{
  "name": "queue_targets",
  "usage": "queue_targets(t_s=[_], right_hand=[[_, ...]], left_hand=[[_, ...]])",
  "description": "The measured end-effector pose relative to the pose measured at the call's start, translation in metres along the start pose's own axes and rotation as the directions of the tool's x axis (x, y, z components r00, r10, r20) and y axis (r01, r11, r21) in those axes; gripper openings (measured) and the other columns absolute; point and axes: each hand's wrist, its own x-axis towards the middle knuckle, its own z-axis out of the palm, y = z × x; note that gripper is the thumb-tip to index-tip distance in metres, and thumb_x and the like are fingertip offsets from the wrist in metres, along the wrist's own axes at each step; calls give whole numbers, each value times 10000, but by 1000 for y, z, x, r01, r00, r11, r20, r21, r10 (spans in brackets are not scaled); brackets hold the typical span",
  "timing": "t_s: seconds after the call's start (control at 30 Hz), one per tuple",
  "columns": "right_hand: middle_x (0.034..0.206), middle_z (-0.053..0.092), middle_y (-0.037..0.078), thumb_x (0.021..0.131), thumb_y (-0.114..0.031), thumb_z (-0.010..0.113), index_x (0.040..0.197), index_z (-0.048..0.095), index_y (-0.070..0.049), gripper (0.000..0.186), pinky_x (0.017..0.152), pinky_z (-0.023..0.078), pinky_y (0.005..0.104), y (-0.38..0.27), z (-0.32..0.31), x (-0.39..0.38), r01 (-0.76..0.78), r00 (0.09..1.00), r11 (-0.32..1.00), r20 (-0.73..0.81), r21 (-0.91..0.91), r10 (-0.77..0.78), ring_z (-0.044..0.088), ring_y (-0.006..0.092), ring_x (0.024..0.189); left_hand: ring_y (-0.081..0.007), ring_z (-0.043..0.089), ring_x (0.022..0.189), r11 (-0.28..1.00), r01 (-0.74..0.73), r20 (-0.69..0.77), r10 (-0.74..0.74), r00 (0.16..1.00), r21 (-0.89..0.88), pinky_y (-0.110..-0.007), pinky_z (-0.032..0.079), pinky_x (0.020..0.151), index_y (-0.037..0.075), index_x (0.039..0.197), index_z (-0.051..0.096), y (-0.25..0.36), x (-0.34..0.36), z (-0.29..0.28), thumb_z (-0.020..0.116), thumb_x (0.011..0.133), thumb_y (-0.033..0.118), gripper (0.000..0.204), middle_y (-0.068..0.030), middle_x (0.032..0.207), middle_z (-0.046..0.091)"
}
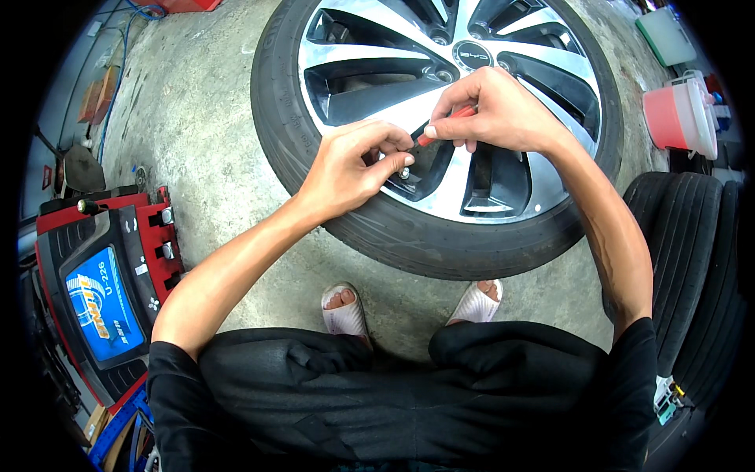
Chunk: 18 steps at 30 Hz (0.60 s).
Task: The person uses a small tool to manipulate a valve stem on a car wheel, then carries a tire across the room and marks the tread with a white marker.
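Observation:
A wheel with a black tire [279,118] and a silver-and-black alloy rim [393,110] lies flat on the floor before me. My right hand [499,110] is closed around a small tool with a red handle [464,112], held over the spokes; its tip points toward my left hand. The fingers of my left hand [354,165] are curled into a pinch near that tip, and anything between them is too small or hidden to name. Just below my left thumb, a short valve stem [404,173] shows at the rim's near edge.
On the left stands a red and black machine with a lit blue screen [102,303]. Several tires [684,252] stand at the right, with a pink and white bucket [680,118] behind them. My sandaled feet [344,309] rest on the concrete floor [212,157] near the tire.

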Motion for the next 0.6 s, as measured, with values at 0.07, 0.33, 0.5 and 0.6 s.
queue_targets(t_s=[0.07, 0.33, 0.5, 0.6], right_hand=[[778, 758, 70, 906, -178, 810, 988, 836, -16, 183, 639, 558, 262, 1, 0, 1, 14, 1000, 1000, 17, -18, -13, 696, 111, 646], [894, 791, 107, 839, -197, 862, 1025, 840, -51, 237, 806, 577, 345, 12, -1, 3, 121, 993, 991, 17, -55, -120, 749, 196, 841], [913, 793, 114, 829, -179, 858, 1032, 838, -54, 239, 846, 571, 358, 13, 0, 2, 152, 988, 986, 13, -63, -151, 745, 217, 881], [921, 793, 118, 824, -179, 857, 1036, 838, -55, 246, 856, 571, 364, 15, 1, 3, 156, 988, 985, 16, -71, -155, 747, 228, 885]], left_hand=[[-111, 721, 757, 1000, 2, 2, -2, 1000, 4, -265, 545, 648, -19, 1018, 753, 0, 0, 0, 813, 896, -6, 137, -77, 914, 753], [-99, 699, 745, 1000, -7, 5, 7, 1000, 29, -262, 534, 646, -22, 1001, 764, 1, 0, -1, 837, 869, 9, 154, -71, 913, 752], [-97, 683, 730, 1000, 10, 10, -10, 1000, 20, -265, 527, 645, -24, 1003, 767, 3, 0, -1, 845, 861, 13, 167, -72, 910, 753], [-96, 673, 719, 1000, -1, 5, 1, 1000, 17, -266, 527, 644, -23, 1007, 768, 2, 1, 0, 846, 861, 14, 170, -70, 906, 753]])
